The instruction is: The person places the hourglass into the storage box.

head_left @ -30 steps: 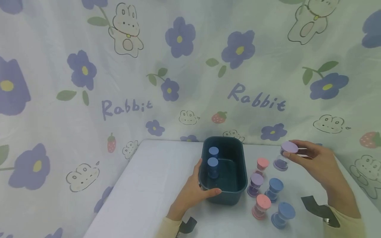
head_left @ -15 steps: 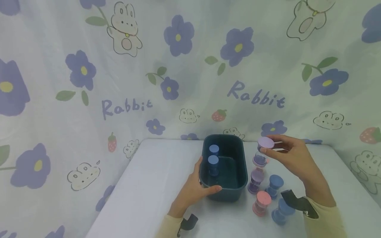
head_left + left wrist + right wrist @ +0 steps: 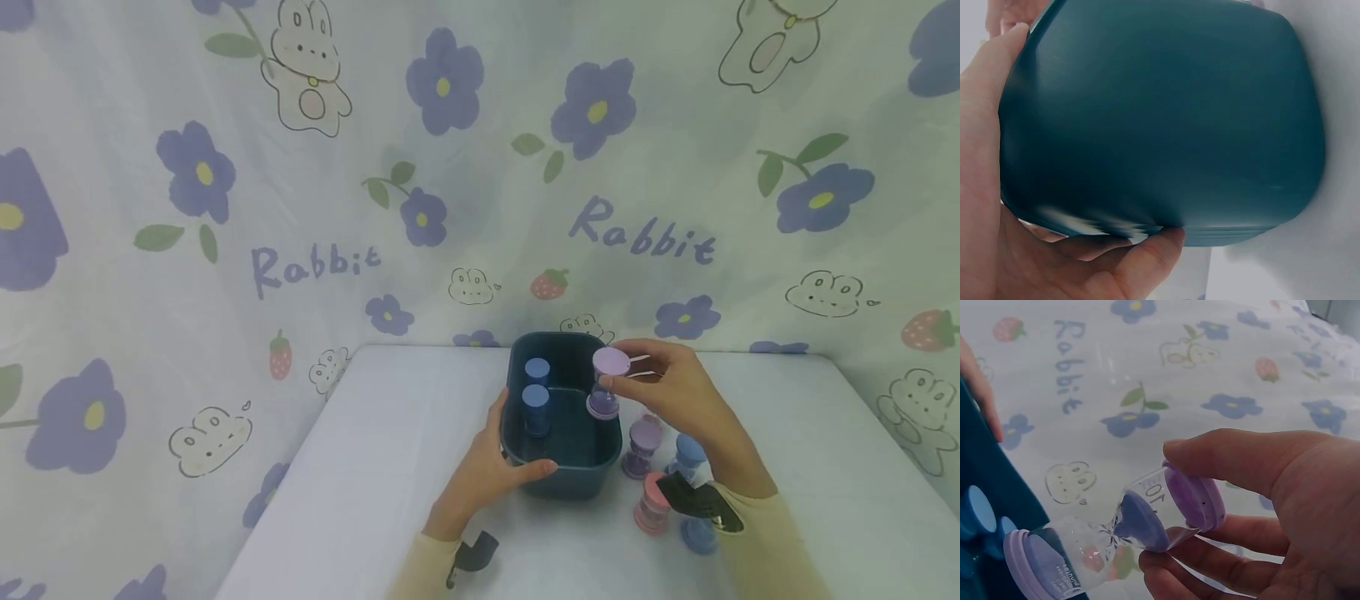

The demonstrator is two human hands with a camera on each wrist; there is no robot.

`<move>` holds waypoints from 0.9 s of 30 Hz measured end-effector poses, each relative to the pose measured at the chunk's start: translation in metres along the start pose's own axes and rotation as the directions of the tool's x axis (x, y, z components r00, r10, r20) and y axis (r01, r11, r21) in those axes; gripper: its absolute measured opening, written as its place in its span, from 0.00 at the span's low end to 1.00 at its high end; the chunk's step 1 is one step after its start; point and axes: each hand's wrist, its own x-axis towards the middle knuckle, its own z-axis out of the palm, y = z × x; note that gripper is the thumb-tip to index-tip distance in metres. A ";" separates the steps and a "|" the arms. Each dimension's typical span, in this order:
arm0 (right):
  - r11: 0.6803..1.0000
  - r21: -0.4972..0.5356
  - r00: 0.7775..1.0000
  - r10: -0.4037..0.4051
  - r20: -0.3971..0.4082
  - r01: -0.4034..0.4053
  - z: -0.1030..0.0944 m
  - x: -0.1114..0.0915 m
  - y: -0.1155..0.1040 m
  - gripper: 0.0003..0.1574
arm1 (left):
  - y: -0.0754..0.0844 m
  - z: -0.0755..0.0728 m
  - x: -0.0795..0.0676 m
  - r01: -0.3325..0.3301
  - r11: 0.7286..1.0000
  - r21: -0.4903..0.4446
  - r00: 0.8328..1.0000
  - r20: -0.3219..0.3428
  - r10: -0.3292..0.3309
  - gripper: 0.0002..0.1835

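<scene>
My right hand (image 3: 667, 383) pinches a purple hourglass (image 3: 1141, 519) by its upper cap, thumb on one side and fingers on the other. In the head view that hourglass overlaps the right part of a dark teal bin (image 3: 573, 482). Purple sand shows in both its bulbs, and a "10" is printed on the glass. My left hand (image 3: 480, 467) grips the bin's left side and near corner, thumb along the near rim. The left wrist view shows the fingers against the bin wall (image 3: 1172, 125). Two blue hourglasses (image 3: 536, 408) stand upright inside, along the left wall.
Right of the bin stand another purple hourglass (image 3: 642, 448), a pink one (image 3: 652, 504) and blue ones (image 3: 699, 535), partly covered by my right arm and its strap (image 3: 701, 502). A patterned curtain (image 3: 420, 150) hangs behind the white table (image 3: 360, 467).
My right hand has carried the purple hourglass leftward from the table's right side to over the bin. The left hand keeps its hold on the bin.
</scene>
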 end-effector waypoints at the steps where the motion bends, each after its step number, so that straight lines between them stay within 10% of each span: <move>1: 1.000 0.000 1.000 -0.013 0.005 0.013 0.003 0.001 0.001 0.39 | 0.000 0.000 0.000 0.000 1.000 -0.001 1.000 0.003 0.000 0.71; 27: 0.997 0.011 0.993 -0.074 0.093 0.073 0.075 0.020 0.012 0.30 | -0.002 -0.001 0.003 -0.045 0.999 0.019 0.999 0.000 0.045 0.69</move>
